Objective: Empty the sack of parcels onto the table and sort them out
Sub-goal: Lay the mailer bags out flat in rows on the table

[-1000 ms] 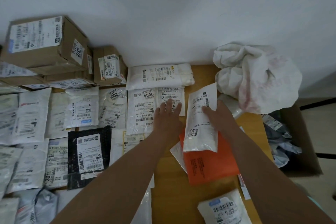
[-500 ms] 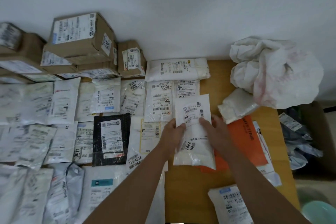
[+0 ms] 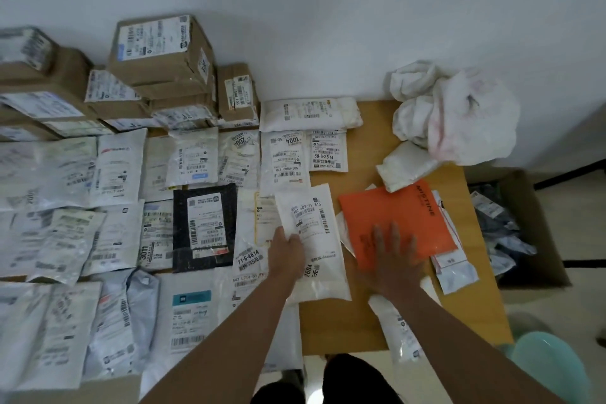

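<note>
A white parcel [image 3: 323,259] with a printed label lies lengthwise on the wooden table [image 3: 344,325], at the right end of the rows of sorted parcels. My left hand [image 3: 288,252] holds its left edge. To its right, an orange parcel [image 3: 400,216] lies on top of some white mailers. My right hand [image 3: 392,256] lies flat on the orange parcel's near corner, fingers spread and blurred. The crumpled white sack [image 3: 459,115] sits at the table's far right corner against the wall.
Stacked cardboard boxes [image 3: 160,52] line the wall at the back left, with rows of flat mailers and a black parcel [image 3: 205,226] in front of them. A small white packet [image 3: 406,164] leans against the sack. A floor carton [image 3: 537,216] holding grey bags stands to the right.
The white parcel came down from the far side of the table and was laid flat near me. My right hand let go of it and moved right onto the orange parcel.
</note>
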Demonstrator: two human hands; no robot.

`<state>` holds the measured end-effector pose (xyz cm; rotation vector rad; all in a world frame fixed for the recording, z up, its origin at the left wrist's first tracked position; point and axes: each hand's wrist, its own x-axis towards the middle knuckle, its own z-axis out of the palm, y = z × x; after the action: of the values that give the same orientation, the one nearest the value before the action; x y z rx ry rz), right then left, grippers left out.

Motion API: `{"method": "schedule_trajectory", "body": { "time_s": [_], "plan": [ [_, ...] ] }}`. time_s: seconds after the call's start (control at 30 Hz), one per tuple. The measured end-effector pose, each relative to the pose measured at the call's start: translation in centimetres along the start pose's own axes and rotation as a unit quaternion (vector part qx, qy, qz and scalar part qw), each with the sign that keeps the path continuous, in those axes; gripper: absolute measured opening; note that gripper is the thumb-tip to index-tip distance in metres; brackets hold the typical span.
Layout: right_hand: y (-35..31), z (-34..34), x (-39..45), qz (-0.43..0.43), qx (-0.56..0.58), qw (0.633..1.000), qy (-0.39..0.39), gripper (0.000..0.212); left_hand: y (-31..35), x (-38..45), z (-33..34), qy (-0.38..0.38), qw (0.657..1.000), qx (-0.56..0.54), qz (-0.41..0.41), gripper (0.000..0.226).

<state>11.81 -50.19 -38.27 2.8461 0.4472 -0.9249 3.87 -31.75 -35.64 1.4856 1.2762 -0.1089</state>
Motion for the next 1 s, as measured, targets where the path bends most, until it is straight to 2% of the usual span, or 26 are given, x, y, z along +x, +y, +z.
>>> {"method": "schedule_trajectory", "body": {
  "time_s": [0.23,0.47,0.67,0.77,0.83,0.9,1.0],
  "plan": [
    [2.8,0.0,0.1,-0.023,-0.006,1.000,0.015,0.091,-1.5,-2.0,0.8,-0.038,0.991,0.124,0.021,0.024],
    [5.6,0.8,0.1,-0.027,0.007,0.998,0.048,0.083,0.0,-2.1,3.9,-0.002,0.982,0.175,0.073,0.031],
    [5.7,0.4,0.3,-0.026,0.027,0.998,0.042,0.084,1.0,-0.7,5.3,0.027,0.981,0.190,0.023,0.030],
    [5.2,0.1,0.3,-0.109,0.027,0.986,0.125,0.072,1.0,-0.8,5.8,0.012,0.984,0.175,0.009,0.029],
    [4.3,0.1,0.4,-0.194,0.039,0.970,0.142,0.060,0.7,-1.1,6.0,0.011,0.984,0.177,0.001,0.030],
    [2.8,-0.2,0.1,-0.256,0.049,0.959,0.114,0.060,0.5,-1.3,5.8,0.018,0.983,0.180,-0.012,0.030],
    [1.1,-0.1,0.1,-0.310,0.066,0.948,0.013,0.067,0.5,-1.5,5.2,0.044,0.982,0.180,-0.026,0.035]
  ]
}}
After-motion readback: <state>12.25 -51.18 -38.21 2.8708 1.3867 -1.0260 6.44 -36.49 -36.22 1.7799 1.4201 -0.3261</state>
